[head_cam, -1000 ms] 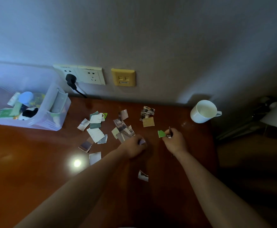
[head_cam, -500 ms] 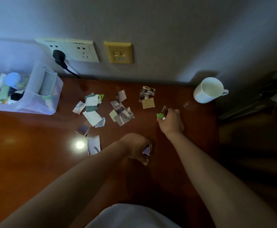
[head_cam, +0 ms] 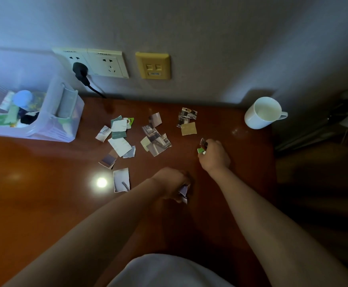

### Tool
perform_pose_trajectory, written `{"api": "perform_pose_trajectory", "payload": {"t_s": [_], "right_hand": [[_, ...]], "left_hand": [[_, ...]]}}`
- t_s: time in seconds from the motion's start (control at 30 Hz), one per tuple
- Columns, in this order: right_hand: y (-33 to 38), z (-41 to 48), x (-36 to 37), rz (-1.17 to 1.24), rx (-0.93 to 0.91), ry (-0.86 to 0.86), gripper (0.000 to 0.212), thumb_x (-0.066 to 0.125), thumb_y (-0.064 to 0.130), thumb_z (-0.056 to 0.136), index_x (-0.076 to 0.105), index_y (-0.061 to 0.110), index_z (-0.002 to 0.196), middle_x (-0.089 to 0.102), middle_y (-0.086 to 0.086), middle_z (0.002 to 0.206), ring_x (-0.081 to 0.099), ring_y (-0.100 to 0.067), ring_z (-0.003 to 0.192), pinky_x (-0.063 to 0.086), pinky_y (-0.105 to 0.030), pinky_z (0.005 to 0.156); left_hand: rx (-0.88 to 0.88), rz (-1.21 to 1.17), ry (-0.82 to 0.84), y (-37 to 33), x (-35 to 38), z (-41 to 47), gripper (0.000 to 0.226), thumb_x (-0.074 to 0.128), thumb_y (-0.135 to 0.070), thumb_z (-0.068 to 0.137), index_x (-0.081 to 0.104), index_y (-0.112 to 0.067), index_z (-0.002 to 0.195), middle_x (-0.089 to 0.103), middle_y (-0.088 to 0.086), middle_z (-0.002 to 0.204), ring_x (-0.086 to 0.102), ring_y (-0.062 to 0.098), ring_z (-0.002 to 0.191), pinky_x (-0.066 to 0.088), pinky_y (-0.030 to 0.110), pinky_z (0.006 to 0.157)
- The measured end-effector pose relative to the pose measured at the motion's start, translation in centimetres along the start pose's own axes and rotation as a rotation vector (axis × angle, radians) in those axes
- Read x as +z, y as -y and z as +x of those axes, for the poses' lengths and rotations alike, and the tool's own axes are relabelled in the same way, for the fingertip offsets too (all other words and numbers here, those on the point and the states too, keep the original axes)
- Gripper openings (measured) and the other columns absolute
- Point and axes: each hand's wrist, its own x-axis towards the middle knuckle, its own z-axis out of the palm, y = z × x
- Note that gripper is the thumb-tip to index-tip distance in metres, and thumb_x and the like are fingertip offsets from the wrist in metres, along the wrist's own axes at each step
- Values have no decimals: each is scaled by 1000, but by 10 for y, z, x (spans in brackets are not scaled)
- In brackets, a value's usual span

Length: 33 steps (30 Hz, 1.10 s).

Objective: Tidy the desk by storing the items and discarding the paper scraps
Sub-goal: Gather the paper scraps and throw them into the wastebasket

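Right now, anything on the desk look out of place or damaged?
Yes: torn paper scraps lie scattered in loose clusters across the desk, between the clear bin and the white mug. Each hand grips more of them: left hand, right hand. No spill shows.

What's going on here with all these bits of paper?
A person is clearing torn paper off a wooden desk. The left hand grips a few scraps near the front; the right hand pinches a green scrap and a darker piece. More loose scraps lie mid-desk. A clear bin of items stands at left, a white mug at right.
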Motion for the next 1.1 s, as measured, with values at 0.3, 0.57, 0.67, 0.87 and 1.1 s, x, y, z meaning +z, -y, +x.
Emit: {"api": "perform_pose_trajectory", "payload": {"t_s": [0.3,0.57,0.67,0.87,1.1], "right_hand": [[-3,-7,0,-101,-15,14,33,69,28,89,60,19,119,50,-5,125,60,-26,106,46,-31,70],[-4,-3,0,-79,-11,23,34,70,26,88,60,17,119,57,-7,122,58,-28,111,46,-33,74],[-6,-1,1,-20,8,45,37,71,26,87,58,16,120,56,-8,124,58,-29,112,48,-34,78],[-11,3,1,72,-19,115,22,64,27,91,61,18,110,57,-3,111,60,-26,98,42,-30,69],[4,23,-24,1071,240,165,10,52,3,93,50,13,95,65,-10,86,64,-17,65,46,-24,48]], "left_hand": [[-344,-820,-210,12,-9,1,21,56,-8,90,45,-21,78,58,2,79,59,17,69,48,33,67],[-482,-1201,-366,11,-22,14,24,41,4,92,43,-20,89,57,4,79,54,17,60,38,27,52],[-487,-1235,-402,8,-27,22,24,41,4,93,48,-19,93,51,5,77,46,14,57,37,25,50],[-531,-1173,-472,13,-39,35,10,48,-14,97,56,-14,103,60,8,96,59,19,82,47,28,71],[-615,-928,-598,36,-63,49,47,70,-29,85,47,-15,123,57,3,113,58,20,100,53,38,87]]}}
